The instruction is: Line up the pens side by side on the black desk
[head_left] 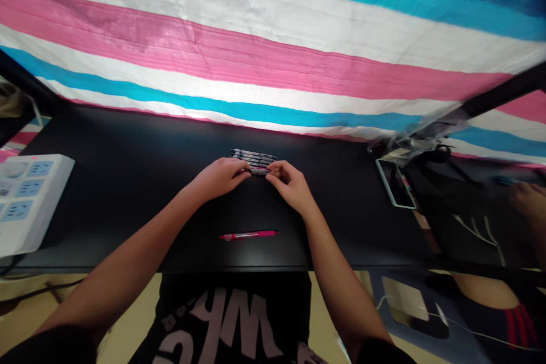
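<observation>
Entry: a row of dark-barrelled pens (252, 156) is lying side by side near the middle of the black tabletop (128, 182), running parallel to its far edge. The nearest pen (258, 171) is lying along the near side of the row, partly hidden by both hands. The left hand (217, 179) is reaching in from the near edge and is covering one end of that pen, while the right hand (290, 185) is doing the same at the other end. The fingers (273, 173) of each hand are drawn together and appear to be clamped on the nearest pen, with a narrow gap between the two hands. A pink pen (249, 235) is lying between the forearms, close to the near edge and well apart from both hands. A white power strip (29, 202) with blue socket panels is sitting at the left edge. A clear plastic bag (420, 139) is lying toward the far right corner, just beyond a white-framed flat object (394, 185). Another person's hand (528, 199) is showing dimly at the right, too dark to tell what it is touching. A pink, white and blue striped cloth (256, 51) is hanging beyond the far edge.
</observation>
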Demonstrator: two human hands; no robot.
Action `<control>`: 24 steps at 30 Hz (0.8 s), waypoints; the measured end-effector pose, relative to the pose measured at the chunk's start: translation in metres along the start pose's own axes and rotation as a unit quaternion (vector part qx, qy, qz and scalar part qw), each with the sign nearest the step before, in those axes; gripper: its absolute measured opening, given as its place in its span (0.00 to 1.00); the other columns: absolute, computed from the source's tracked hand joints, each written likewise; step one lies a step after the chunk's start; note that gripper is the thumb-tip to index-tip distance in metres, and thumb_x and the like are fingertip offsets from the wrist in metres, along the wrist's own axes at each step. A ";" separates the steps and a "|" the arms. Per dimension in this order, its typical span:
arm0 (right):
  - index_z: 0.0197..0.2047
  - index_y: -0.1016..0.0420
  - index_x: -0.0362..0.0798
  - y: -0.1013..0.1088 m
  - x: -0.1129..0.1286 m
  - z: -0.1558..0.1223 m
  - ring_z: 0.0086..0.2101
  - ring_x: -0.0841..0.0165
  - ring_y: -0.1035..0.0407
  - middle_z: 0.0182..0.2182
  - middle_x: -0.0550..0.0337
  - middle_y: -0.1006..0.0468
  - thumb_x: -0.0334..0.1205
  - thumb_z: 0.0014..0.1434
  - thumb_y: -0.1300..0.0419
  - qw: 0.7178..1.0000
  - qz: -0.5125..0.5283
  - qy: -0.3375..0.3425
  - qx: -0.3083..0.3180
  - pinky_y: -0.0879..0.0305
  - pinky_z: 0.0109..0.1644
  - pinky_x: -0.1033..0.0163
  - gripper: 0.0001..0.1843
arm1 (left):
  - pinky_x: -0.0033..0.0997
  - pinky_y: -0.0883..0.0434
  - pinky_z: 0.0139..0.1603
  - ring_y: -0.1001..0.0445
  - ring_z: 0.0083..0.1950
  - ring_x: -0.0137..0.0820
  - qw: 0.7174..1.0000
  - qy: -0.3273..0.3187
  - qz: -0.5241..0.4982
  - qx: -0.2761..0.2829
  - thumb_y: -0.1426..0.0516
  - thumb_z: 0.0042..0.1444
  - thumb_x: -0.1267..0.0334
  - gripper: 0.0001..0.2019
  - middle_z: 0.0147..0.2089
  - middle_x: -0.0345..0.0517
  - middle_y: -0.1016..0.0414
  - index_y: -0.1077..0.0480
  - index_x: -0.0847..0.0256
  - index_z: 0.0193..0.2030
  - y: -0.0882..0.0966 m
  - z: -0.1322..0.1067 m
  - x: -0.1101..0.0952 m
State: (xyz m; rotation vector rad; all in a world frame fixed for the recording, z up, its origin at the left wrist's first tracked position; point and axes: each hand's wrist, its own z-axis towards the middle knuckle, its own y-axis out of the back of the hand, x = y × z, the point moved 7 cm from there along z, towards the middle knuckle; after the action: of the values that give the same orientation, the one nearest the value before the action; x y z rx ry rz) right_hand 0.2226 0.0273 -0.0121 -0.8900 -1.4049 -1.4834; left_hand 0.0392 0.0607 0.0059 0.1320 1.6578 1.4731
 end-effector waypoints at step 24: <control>0.40 0.24 0.50 -0.004 0.001 0.000 0.31 0.66 0.32 0.32 0.60 0.24 0.49 0.60 0.35 0.999 -0.040 0.001 0.029 0.36 0.38 0.62 0.12 | 0.34 0.29 0.44 0.20 0.42 0.38 0.999 -0.024 -0.006 0.028 0.43 0.68 0.62 0.10 0.41 0.50 0.17 0.21 0.62 0.43 -0.005 0.000 -0.006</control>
State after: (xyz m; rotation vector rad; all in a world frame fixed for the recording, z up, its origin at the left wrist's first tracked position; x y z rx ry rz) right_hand 0.2186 0.0267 -0.0124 -0.8047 -1.4901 -1.4950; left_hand 0.0457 0.0557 0.0050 0.1864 1.6598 1.4037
